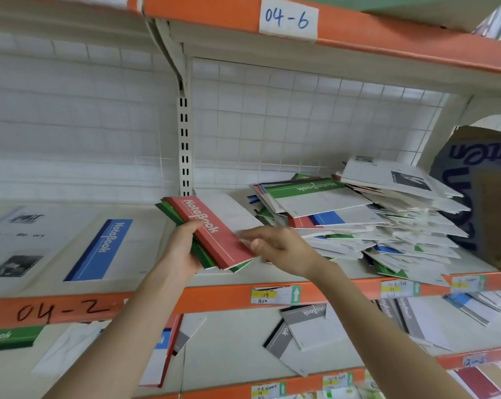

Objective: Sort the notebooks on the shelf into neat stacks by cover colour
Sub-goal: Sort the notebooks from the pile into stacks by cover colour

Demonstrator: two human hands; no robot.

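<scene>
Orange-edged shelf (220, 296) with a white wire grid behind it. The biggest thing on it is the pile (373, 226) slumped across the right half. It's green, blue, red and plain white covers all fanned out at different angles, and some overhang the front edge. A torn cardboard box (485, 197) with purple print sits right up against the pile in the right corner.

At the left end there are two flat lots lying side by side: a blue notebook (99, 251), and left of it a black-and-white photo cover (16, 243) at the very edge. Can't tell how many are stacked under either one.

Near the middle of the shelf, just left of the pile, is the bundle being held. There's a red notebook (211, 228) on top and green ones (203, 257) underneath, tilted and lifted off the shelf. The left hand (183, 251) grips it from the spine side, thumb on the red cover and fingers wrapped under. The right hand (275, 243) is stretched out with fingers nearly straight and the tips against the bundle's right side. It's a bit blurry, but nothing is plainly clutched in it.

The shelf below holds grey notebooks (301, 326) lying loose. On the front edge there's "04-2" (62, 311) handwritten at the left and a price tag (275, 295) near the middle.
</scene>
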